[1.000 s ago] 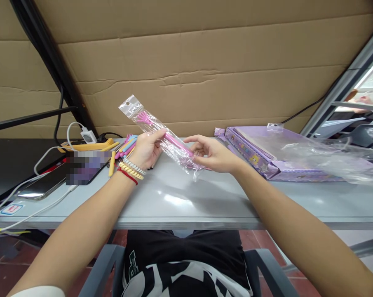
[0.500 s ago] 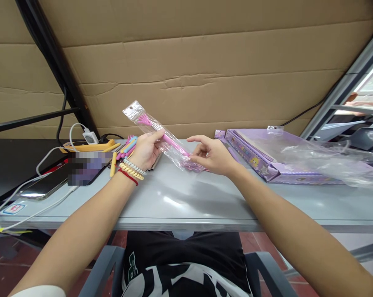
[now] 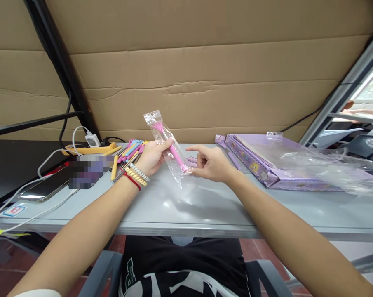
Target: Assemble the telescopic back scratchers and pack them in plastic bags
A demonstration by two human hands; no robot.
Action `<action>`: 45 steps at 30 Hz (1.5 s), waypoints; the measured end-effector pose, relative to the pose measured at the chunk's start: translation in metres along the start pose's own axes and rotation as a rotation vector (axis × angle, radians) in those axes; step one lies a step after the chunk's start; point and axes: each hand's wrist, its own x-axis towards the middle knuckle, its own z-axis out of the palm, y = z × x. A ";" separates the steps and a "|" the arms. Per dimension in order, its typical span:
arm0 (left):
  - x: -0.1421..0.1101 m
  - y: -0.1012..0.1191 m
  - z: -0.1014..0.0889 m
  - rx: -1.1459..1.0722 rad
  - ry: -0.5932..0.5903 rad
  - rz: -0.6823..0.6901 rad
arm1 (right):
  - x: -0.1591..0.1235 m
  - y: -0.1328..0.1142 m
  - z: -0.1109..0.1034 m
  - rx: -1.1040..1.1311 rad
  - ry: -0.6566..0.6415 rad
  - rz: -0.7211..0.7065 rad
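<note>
Cardboard (image 3: 205, 70) backs the grey worktop (image 3: 180, 210); below it, black shorts (image 3: 205, 255) carry lettering (image 3: 130, 274) I can't make out. To the right, a purple box (image 3: 260, 167) lies partly under crumpled clear plastic (image 3: 322, 167). The left hand (image 3: 154, 156) pinches a clear bag (image 3: 173, 168) holding a pink stick (image 3: 175, 155) above the worktop; the right hand (image 3: 214, 165) curls at its lower end, gripping or not I can't tell. The sticker (image 3: 14, 210) is too small to read.

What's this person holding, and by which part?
The left hand holds a clear plastic sleeve with a slim pink stick inside, pinched near the middle. The right hand is at its lower end; whether it grips cannot be told.
</note>
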 end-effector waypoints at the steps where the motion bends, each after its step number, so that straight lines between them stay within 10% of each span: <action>1: 0.000 0.000 0.000 0.007 -0.004 0.003 | 0.000 0.000 0.000 -0.010 -0.007 -0.013; 45: 0.010 -0.001 -0.008 0.098 0.198 0.135 | -0.001 -0.003 0.003 -0.084 -0.279 -0.385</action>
